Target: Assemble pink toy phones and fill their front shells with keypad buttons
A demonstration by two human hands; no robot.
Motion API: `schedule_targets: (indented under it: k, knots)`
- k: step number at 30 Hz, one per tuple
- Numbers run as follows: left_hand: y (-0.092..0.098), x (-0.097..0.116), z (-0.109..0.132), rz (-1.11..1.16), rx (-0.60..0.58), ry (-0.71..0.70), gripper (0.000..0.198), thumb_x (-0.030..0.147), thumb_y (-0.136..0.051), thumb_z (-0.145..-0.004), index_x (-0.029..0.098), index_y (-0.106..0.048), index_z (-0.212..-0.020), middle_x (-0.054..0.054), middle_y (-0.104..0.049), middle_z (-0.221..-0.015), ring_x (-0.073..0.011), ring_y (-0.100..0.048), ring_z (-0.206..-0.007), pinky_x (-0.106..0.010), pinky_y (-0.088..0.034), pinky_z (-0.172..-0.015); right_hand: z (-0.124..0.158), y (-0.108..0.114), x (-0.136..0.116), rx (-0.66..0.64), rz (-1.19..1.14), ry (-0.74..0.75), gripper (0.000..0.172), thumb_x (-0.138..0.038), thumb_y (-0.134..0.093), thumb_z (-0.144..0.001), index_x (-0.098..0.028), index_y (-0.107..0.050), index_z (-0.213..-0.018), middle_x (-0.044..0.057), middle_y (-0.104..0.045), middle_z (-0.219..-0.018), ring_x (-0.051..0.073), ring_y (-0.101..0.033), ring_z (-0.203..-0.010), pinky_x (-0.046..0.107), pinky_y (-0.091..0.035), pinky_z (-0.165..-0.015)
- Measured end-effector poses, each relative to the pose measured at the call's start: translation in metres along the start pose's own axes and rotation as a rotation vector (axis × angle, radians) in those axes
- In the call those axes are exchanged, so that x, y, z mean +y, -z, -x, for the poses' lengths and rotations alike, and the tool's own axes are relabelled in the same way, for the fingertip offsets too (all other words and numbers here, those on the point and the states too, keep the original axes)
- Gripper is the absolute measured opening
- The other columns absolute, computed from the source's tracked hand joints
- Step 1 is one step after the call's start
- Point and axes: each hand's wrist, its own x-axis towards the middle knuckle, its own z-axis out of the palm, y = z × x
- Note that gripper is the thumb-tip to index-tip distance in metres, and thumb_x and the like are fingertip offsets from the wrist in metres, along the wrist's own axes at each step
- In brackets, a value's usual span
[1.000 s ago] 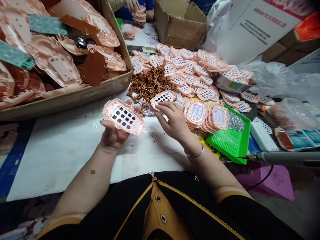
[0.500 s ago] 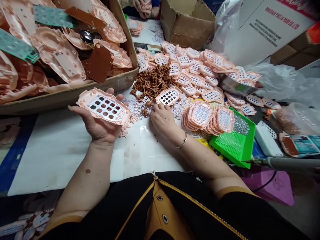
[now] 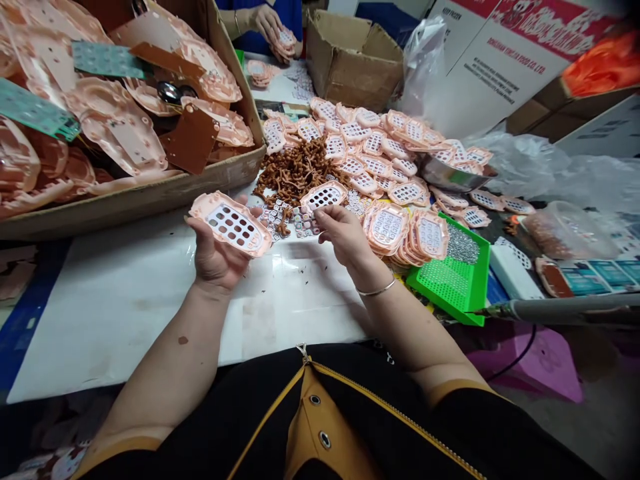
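Observation:
My left hand (image 3: 216,257) holds a pink plastic keypad shell (image 3: 231,224) with rows of holes, face up above the white sheet (image 3: 125,293). My right hand (image 3: 345,235) is raised beside it, fingers pinched on a translucent keypad sheet (image 3: 305,220) lifted from the loose ones on the table. Just past the right fingers lies another pink shell (image 3: 324,195), and behind that a heap of brown rubber pieces (image 3: 295,172).
A cardboard box (image 3: 150,193) of pink housings and circuit boards stands at the left. Piles of pink shells (image 3: 390,143) and a stack (image 3: 407,233) lie right, by a green tray (image 3: 457,277). Another person's hands (image 3: 267,23) work at the far side. A tool (image 3: 555,308) lies right.
My right hand has lifted from the table with a translucent keypad sheet pinched in its fingers. My left hand has brought the pink shell closer to it.

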Motion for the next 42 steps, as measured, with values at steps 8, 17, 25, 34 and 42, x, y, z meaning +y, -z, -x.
schedule_targets:
  k: [8, 17, 25, 34, 42]
  knots:
    - [0.002, -0.005, 0.004, 0.041, -0.077, 0.104, 0.062, 0.070, -0.076, -0.070, 0.027, -0.067, -0.113, -0.002, -0.072, -0.119, -0.0250, -0.072, -0.101, -0.041, -0.059, -0.094, 0.017, -0.009, -0.006, -0.077, -0.329, -0.119, 0.048, -0.053, -0.090, -0.058, -0.019, -0.062, -0.079, -0.007, -0.058, -0.063, 0.006, -0.053, -0.051, 0.017, -0.045, -0.041]
    - [0.008, -0.012, 0.007, -0.055, -0.119, 0.210, 0.070, 0.076, -0.072, -0.068, 0.026, -0.067, -0.117, -0.007, -0.072, -0.122, -0.0298, -0.070, -0.113, -0.042, -0.060, -0.091, 0.024, -0.013, -0.010, -0.092, -0.279, -0.012, 0.041, -0.045, -0.084, -0.067, -0.021, -0.071, -0.098, -0.003, -0.066, -0.076, 0.008, -0.056, -0.061, 0.024, -0.053, -0.055]
    - [0.014, -0.022, 0.013, -0.168, -0.285, 0.378, 0.089, 0.067, -0.085, -0.058, 0.026, -0.062, -0.133, -0.010, -0.072, -0.120, -0.0292, -0.071, -0.107, -0.034, -0.060, -0.082, 0.054, -0.034, -0.033, -0.183, 0.764, 0.695, 0.024, -0.021, -0.052, -0.095, -0.015, -0.072, -0.107, 0.007, -0.064, -0.088, 0.016, -0.058, -0.079, 0.029, -0.050, -0.072]
    - [0.011, -0.020, 0.014, -0.180, -0.387, 0.331, 0.086, 0.066, -0.082, -0.065, 0.022, -0.061, -0.137, -0.009, -0.072, -0.119, -0.0297, -0.064, -0.122, -0.031, -0.055, -0.097, 0.054, -0.050, -0.029, -0.261, 0.834, 0.846, 0.034, -0.030, -0.039, -0.104, -0.013, -0.069, -0.109, 0.010, -0.063, -0.091, 0.020, -0.059, -0.086, 0.035, -0.053, -0.079]
    - [0.005, -0.013, 0.017, 0.000, -0.278, 0.445, 0.097, 0.083, -0.074, -0.054, 0.021, -0.065, -0.128, -0.012, -0.070, -0.121, -0.0365, -0.059, -0.130, -0.045, -0.053, -0.104, 0.062, -0.032, -0.009, -0.221, 0.944, 1.195, 0.051, -0.049, -0.053, -0.099, -0.012, -0.059, -0.134, 0.018, -0.066, -0.132, 0.027, -0.059, -0.128, 0.046, -0.052, -0.105]
